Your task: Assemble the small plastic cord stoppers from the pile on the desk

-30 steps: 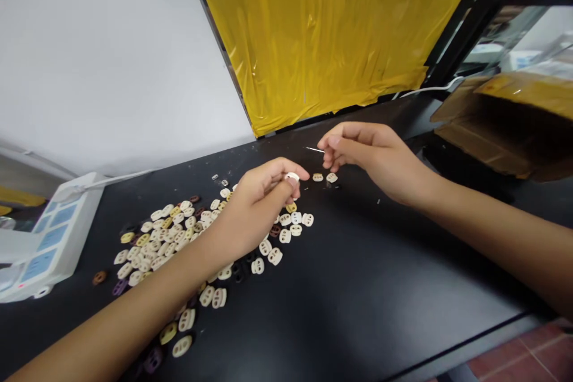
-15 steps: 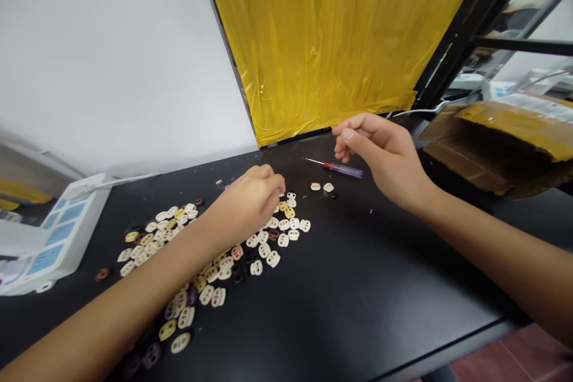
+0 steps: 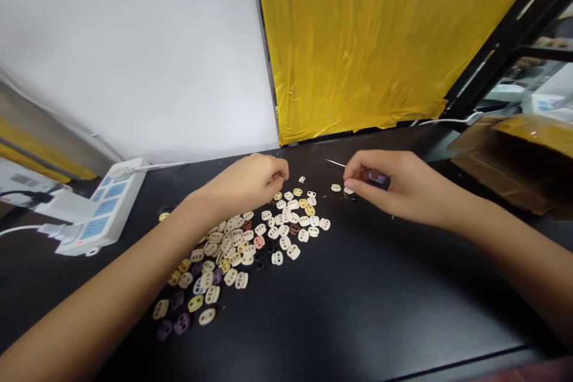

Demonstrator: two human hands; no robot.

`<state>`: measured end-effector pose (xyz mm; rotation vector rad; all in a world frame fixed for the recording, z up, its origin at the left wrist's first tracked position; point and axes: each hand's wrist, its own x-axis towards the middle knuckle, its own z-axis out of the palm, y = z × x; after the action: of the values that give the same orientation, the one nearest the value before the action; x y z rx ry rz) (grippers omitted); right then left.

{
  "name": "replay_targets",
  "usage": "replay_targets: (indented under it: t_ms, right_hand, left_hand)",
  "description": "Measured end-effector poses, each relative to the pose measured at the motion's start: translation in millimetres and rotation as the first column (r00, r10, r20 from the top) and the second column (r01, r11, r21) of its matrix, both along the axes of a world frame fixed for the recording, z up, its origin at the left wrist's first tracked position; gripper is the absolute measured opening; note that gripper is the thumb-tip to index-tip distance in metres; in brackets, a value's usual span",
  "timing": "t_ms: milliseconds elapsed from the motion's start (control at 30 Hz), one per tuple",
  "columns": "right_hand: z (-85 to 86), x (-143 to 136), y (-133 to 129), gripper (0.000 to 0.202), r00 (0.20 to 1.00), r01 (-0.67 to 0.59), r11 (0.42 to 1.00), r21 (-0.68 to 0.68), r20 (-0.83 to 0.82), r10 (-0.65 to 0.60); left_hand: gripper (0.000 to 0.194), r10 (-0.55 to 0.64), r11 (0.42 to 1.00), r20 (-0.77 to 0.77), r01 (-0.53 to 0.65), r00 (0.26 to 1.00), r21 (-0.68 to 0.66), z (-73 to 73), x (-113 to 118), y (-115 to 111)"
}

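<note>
Many small two-holed pieces, mostly cream with some yellow, purple, black, brown and pink, lie in a loose pile (image 3: 233, 242) on the black table (image 3: 322, 304). My left hand (image 3: 250, 182) hovers over the pile's far edge, its fingers closed; whatever they may pinch is hidden. To the right, my right hand (image 3: 385, 182) has its thumb and fingertips together at a cream piece (image 3: 348, 190), beside another cream piece (image 3: 335, 188). Partly covered by that hand is a screwdriver (image 3: 378, 178), its thin shaft pointing left.
A white power strip (image 3: 105, 206) with plugs and cables stands at the left. An open cardboard box (image 3: 505, 173) sits at the right. Behind the table are a pale wall (image 3: 147, 54) and a yellow-wrapped panel (image 3: 358, 42).
My right hand has come down over the screwdriver to the cream piece, its fingertips closing. My left hand still hovers at the pile's far edge. The view has shifted, moving the scene's far parts rightward.
</note>
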<state>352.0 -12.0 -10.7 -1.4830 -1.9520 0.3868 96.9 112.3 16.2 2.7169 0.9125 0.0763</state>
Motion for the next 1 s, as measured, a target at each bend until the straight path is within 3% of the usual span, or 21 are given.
replay_targets:
  t_ms: [100,200,300,433,600,867,1000]
  right_hand:
    - [-0.8,11.0,6.4,0.008,0.977,0.085,0.974,-0.21,0.209,-0.04]
    - [-6.1,17.1,10.8,0.006,0.963,0.135,0.953,-0.271,0.26,-0.063]
    - [-12.6,18.6,13.6,0.007,0.962,0.143,0.941,-0.306,0.267,-0.059]
    - [-17.2,17.0,16.1,0.007,0.962,0.141,0.918,-0.37,0.27,-0.039]
    - [-17.5,14.5,18.0,0.011,0.962,0.134,0.905,-0.403,0.274,-0.021]
    - [-23.2,15.5,15.7,0.013,0.972,0.077,0.916,-0.394,0.233,0.018]
    - [-25.1,11.8,13.3,0.01,0.998,-0.01,0.922,-0.388,0.052,0.033]
  left_hand:
    - [0.038,-0.137,0.99,0.068,0.134,0.988,0.042,-14.4,6.1,-3.6]
    - [0.045,-0.317,0.948,0.067,0.314,0.946,0.056,-34.8,14.0,-6.4]
    - [0.043,-0.365,0.93,0.041,0.363,0.93,0.064,-42.3,16.1,-4.3]
    - [0.042,-0.324,0.946,0.084,0.32,0.942,0.056,-24.4,7.0,4.7]
    - [0.04,-0.143,0.989,0.009,0.144,0.99,-0.025,0.6,-11.5,17.5]
    - [0.033,-0.052,0.991,-0.145,0.033,0.988,-0.127,-8.9,-14.4,23.3]
    - [0.022,-0.05,0.992,-0.2,0.024,0.978,-0.126,-8.6,-13.2,24.1]
